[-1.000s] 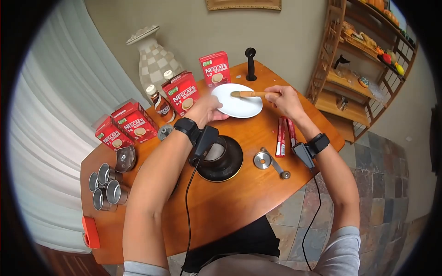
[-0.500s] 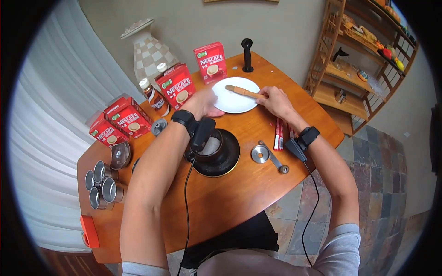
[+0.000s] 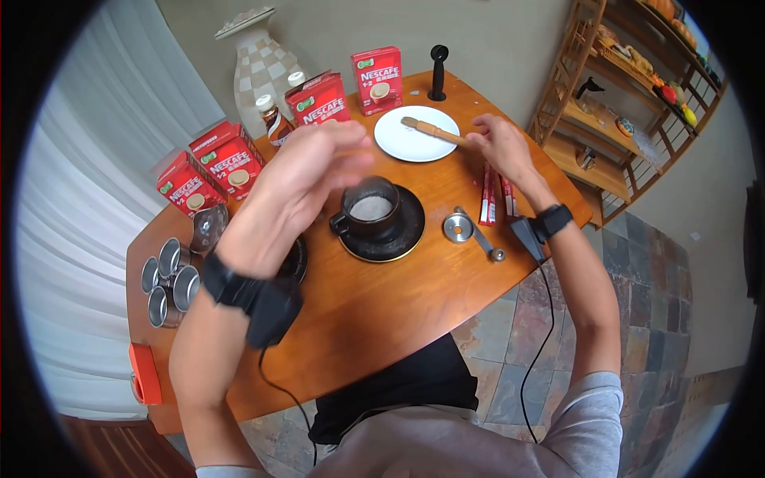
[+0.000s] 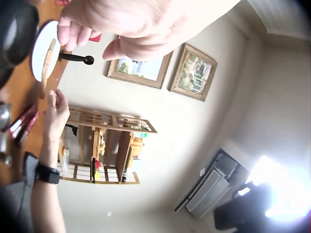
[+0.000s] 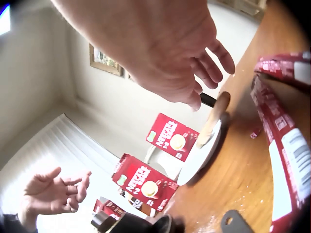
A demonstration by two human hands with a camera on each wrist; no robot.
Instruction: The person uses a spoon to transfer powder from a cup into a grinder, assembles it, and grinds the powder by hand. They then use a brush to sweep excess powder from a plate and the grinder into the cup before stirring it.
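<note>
Over the table, left hand and, apparently, right hand hang empty; knocking the overhanging brush could tip it off the plate.

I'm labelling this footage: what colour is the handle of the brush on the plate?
Light brown; the brush handle shows best in the head view.

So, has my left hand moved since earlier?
Yes: in the head view, judged against the black cup, your left hand has moved leftward, away from the white plate.
</note>
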